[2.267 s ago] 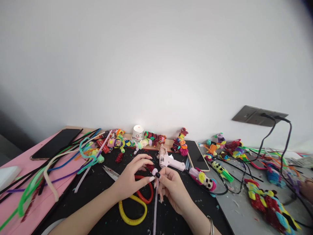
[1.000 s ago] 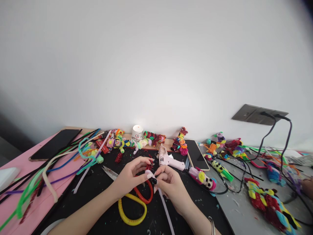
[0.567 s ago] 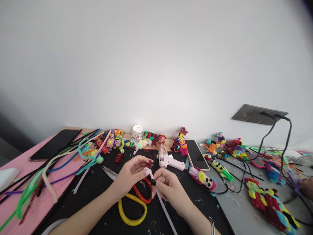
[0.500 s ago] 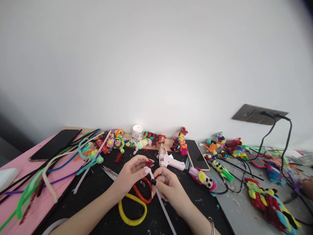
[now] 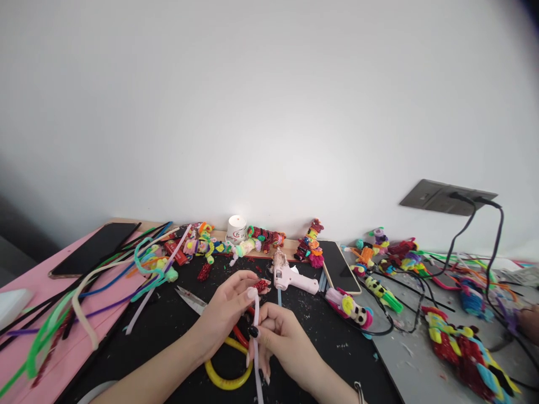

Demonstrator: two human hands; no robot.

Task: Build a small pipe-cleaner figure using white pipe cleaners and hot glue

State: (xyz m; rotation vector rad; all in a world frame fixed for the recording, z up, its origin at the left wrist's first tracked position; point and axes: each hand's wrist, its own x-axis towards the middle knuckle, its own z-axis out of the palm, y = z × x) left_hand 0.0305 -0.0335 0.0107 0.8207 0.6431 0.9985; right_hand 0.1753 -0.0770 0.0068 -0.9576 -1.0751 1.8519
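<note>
My left hand [image 5: 229,300] pinches a small red glittery piece [image 5: 260,285] together with the upper end of a pale lilac pipe cleaner [image 5: 256,356]. Lower on that same pipe cleaner, the thumb and fingers of my right hand [image 5: 280,336] are closed round it, and its tail hangs down past the bottom edge of the picture. Under both hands lie scissors [image 5: 227,383] with one yellow and one red handle, partly covered, blades pointing left. A pale pink glue gun [image 5: 297,279] rests just beyond my right hand.
Loose coloured pipe cleaners [image 5: 84,303] spread over the pink board at left, near a dark phone [image 5: 95,249]. Along the wall stand a paper cup [image 5: 236,228] and several pipe-cleaner figures [image 5: 310,244]. Cables [image 5: 494,247] run from the wall socket. Another person's hand [image 5: 528,322] shows at far right.
My right hand has slid down and slightly left along the pipe cleaner, which now hangs more upright. The red piece shows more clearly between my left fingers.
</note>
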